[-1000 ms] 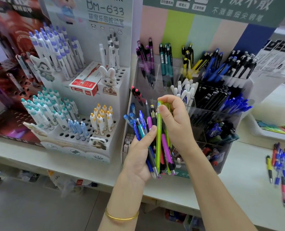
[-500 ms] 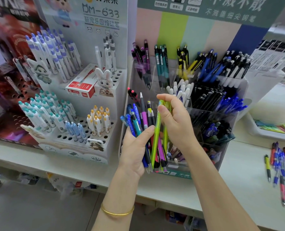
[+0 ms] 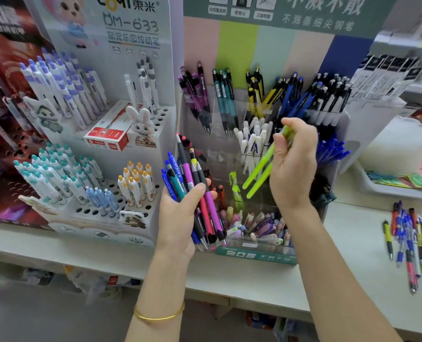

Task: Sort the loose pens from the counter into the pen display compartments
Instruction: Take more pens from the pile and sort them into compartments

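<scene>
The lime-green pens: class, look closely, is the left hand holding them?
No, the right hand grips the lime-green pens out to the side, while the left hand holds a separate bundle of mixed pens.

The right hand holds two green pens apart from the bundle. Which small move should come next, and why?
Probably lower the two green pens into the clear compartment where a matching green pen already stands. The right hand pinches them just above it, lower ends pointing down-left, while the left hand grips the mixed bundle.

Left hand (image 3: 180, 213) grips mixed pens (image 3: 197, 191); right hand (image 3: 292, 166) holds green pens (image 3: 259, 172).
</scene>
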### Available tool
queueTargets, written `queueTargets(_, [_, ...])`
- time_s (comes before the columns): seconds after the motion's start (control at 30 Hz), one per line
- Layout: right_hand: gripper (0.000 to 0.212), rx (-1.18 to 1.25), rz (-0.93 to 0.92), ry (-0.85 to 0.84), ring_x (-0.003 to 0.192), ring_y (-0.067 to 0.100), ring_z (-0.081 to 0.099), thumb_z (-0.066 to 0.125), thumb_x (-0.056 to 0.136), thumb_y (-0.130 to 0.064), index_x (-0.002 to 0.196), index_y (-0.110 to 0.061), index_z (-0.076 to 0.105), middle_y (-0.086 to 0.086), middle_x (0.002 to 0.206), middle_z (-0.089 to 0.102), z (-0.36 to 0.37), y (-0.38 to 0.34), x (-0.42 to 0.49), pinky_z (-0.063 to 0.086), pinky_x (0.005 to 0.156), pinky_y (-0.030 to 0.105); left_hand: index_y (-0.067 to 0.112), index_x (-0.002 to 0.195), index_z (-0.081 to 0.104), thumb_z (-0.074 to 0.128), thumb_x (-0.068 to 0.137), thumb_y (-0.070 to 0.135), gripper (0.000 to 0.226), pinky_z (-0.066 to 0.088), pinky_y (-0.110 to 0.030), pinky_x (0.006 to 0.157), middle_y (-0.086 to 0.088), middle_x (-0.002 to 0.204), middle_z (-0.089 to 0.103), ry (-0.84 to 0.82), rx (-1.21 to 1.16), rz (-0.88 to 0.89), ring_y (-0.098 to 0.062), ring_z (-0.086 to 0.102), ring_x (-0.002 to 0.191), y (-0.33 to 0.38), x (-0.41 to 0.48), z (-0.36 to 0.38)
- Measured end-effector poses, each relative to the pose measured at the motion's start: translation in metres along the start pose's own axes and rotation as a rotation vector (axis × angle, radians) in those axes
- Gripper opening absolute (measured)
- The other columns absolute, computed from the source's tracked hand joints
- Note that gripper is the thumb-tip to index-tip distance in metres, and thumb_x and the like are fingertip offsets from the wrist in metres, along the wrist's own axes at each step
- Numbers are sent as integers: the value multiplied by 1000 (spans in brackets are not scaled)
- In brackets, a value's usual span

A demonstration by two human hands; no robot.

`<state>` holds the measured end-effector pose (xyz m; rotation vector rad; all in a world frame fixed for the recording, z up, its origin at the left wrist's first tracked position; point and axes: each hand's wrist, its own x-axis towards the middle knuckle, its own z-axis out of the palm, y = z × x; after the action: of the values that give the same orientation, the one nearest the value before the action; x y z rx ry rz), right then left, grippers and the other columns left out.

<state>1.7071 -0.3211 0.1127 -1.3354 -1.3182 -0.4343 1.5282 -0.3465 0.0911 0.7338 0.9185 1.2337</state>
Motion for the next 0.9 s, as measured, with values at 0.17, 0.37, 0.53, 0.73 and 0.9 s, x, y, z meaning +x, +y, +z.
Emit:
queueTargets(0.17, [18, -106, -307, -67, 79, 13, 56, 40, 102, -22, 114, -9, 45, 8, 107, 55, 20, 6, -17, 43, 46, 22, 15, 111, 59, 58, 91, 6, 22, 56, -27, 55, -5, 88, 71, -92, -14, -49, -14, 72, 74, 0, -5, 2])
queueTargets(0.37, [16, -168, -251, -365, 64, 22, 61, 55, 92, -15, 102, -4, 62, 7, 88, 64, 20, 19, -60, 50, 41, 33, 11, 113, 58, 59, 90, 8, 24, 56, -26, 54, -12, 92, 69, -127, -27, -97, -14, 70, 70, 1, -10, 2])
queueTargets(0.53, [46, -226, -5, -584, 101, 26, 61, 45, 96, -32, 134, -6, 52, 9, 112, 63, 12, 19, -69, 55, 69, 35, 10, 119, 57, 62, 84, 11, 36, 56, -26, 57, -11, 95, 70, -134, -52, -94, -15, 70, 73, 1, -11, 4])
queueTargets(0.73, [23, 308, 318, -498, 74, 8, 56, 53, 93, -34, 112, -21, 60, -3, 86, 59, -19, -43, -47, 49, 66, 27, 8, 127, 53, 59, 89, 4, 38, 57, -31, 58, -13, 98, 69, -102, -115, -53, -19, 71, 78, 0, -11, 10])
queueTargets(0.9, [37, 450, 441, -1016, 76, 19, 65, 70, 85, -15, 104, -43, 53, -4, 82, 63, -30, -65, -31, 58, 71, 34, 10, 127, 54, 59, 90, 2, 38, 60, -40, 70, -20, 108, 67, -51, -113, -31, -27, 71, 86, -2, -9, 10])
